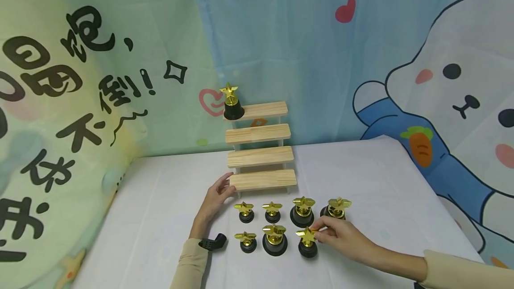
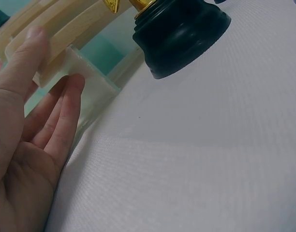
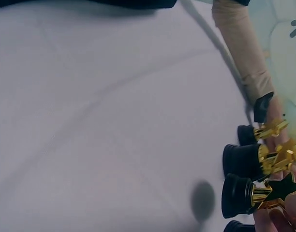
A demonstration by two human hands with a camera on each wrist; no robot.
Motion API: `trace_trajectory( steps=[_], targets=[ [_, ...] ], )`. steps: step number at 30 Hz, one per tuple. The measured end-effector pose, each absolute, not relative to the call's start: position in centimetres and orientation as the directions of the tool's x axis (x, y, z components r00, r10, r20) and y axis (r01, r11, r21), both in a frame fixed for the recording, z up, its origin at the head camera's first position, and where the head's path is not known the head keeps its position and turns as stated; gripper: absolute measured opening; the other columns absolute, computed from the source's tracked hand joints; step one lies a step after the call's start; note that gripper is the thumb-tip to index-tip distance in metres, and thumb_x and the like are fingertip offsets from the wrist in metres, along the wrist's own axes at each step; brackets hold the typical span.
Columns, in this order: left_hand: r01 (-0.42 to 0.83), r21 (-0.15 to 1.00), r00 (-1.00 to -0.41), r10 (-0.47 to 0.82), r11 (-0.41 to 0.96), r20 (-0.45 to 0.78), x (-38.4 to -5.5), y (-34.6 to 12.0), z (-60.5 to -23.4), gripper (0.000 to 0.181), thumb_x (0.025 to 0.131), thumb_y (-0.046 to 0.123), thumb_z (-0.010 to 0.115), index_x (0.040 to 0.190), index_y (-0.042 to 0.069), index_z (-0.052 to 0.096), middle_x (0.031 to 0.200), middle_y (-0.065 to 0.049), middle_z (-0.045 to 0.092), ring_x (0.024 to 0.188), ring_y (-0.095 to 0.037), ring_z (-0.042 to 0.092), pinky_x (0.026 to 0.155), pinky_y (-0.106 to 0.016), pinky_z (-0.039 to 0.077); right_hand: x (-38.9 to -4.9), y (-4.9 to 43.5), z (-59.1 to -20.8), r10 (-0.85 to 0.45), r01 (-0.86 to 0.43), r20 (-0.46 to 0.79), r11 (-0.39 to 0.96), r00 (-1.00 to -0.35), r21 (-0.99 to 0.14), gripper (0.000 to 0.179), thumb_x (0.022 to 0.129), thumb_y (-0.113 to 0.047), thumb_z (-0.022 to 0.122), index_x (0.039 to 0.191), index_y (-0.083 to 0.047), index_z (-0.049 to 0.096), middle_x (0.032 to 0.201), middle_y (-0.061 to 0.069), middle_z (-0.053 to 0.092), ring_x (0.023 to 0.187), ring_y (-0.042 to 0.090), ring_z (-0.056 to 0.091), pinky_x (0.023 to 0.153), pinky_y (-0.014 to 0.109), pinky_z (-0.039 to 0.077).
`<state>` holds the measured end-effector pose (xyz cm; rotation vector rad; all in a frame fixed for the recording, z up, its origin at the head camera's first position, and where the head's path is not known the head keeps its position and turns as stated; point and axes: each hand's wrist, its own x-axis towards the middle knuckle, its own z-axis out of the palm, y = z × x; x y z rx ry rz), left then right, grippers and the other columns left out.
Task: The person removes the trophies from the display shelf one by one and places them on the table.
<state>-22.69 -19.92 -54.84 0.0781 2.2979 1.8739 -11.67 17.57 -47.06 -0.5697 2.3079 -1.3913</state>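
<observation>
My right hand [image 1: 335,235] pinches the gold star of a small trophy [image 1: 307,249] with a black round base, at the front right of the group. In the right wrist view its fingertips cover part of the star [image 3: 282,187], and a round shadow [image 3: 202,200] falls on the cloth apart from the base. My left hand [image 1: 217,195] grips the left end of the lowest board of a four-step wooden display stand [image 1: 263,180]. In the left wrist view the thumb [image 2: 29,55] lies over the board, with the fingers beside the clear support [image 2: 92,84].
Several other star trophies [image 1: 275,242] stand in two rows before the stand. One trophy [image 1: 233,108] is on the left end of the top board [image 1: 266,110]. White cloth [image 1: 385,182] covers the table, and a printed curtain [image 1: 281,35] hangs behind.
</observation>
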Motion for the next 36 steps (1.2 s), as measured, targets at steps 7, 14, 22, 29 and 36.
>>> trace_trajectory(
  steps=[7,14,22,29,36],
  targets=[
    [-0.068,0.978,-0.984,0.151,0.198,-0.099,-22.7,-19.9,-54.8,0.057,0.093,0.027,0.066,0.145,0.017,0.045,0.135,-0.019,0.057,0.11,-0.018,0.064,0.09,-0.027,0.054,-11.7,17.7,-48.6,-0.532,-0.237,-0.021,0.412,-0.847,-0.88,0.017,0.093,-0.013,0.063,0.103,0.0,0.064,0.102,0.016,0.069,0.088,0.007,0.07,0.071,0.02,0.055],
    [-0.068,0.978,-0.987,0.132,0.197,-0.095,-23.3,-20.1,-56.7,0.057,0.094,0.025,0.064,0.147,0.015,0.042,0.135,-0.02,0.056,0.11,-0.018,0.064,0.091,-0.029,0.054,-11.6,18.0,-49.4,-0.522,-0.215,-0.05,0.435,-0.852,-0.874,0.015,0.092,-0.013,0.064,0.101,-0.001,0.063,0.105,0.017,0.07,0.088,0.009,0.071,0.071,0.02,0.055],
    [-0.049,0.978,-0.991,0.111,0.203,-0.073,-23.8,-20.2,-57.8,0.057,0.092,0.033,0.066,0.144,0.022,0.046,0.133,-0.015,0.058,0.108,-0.016,0.064,0.089,-0.027,0.054,-11.4,18.0,-49.8,-0.521,-0.22,-0.044,0.435,-0.853,-0.873,0.013,0.091,-0.015,0.067,0.098,-0.004,0.063,0.102,0.014,0.071,0.086,0.0,0.067,0.068,0.019,0.054],
    [-0.017,0.978,-0.992,0.117,0.209,-0.042,-23.7,-20.2,-57.7,0.057,0.092,0.034,0.066,0.144,0.023,0.046,0.131,-0.014,0.059,0.108,-0.017,0.064,0.087,-0.027,0.054,-11.2,18.1,-50.0,-0.531,-0.205,-0.058,0.423,-0.845,-0.882,0.014,0.091,-0.017,0.067,0.099,-0.006,0.062,0.105,0.015,0.07,0.087,-0.002,0.066,0.069,0.019,0.054],
    [-0.043,0.978,-0.992,0.106,0.203,-0.066,-23.7,-20.1,-57.8,0.056,0.09,0.037,0.068,0.142,0.028,0.048,0.131,-0.011,0.059,0.11,-0.019,0.064,0.09,-0.03,0.054,-11.4,18.4,-49.9,-0.574,-0.207,-0.086,0.425,-0.815,-0.881,0.019,0.093,-0.019,0.065,0.103,-0.004,0.062,0.107,0.016,0.069,0.089,0.004,0.068,0.07,0.02,0.055]
  ],
)
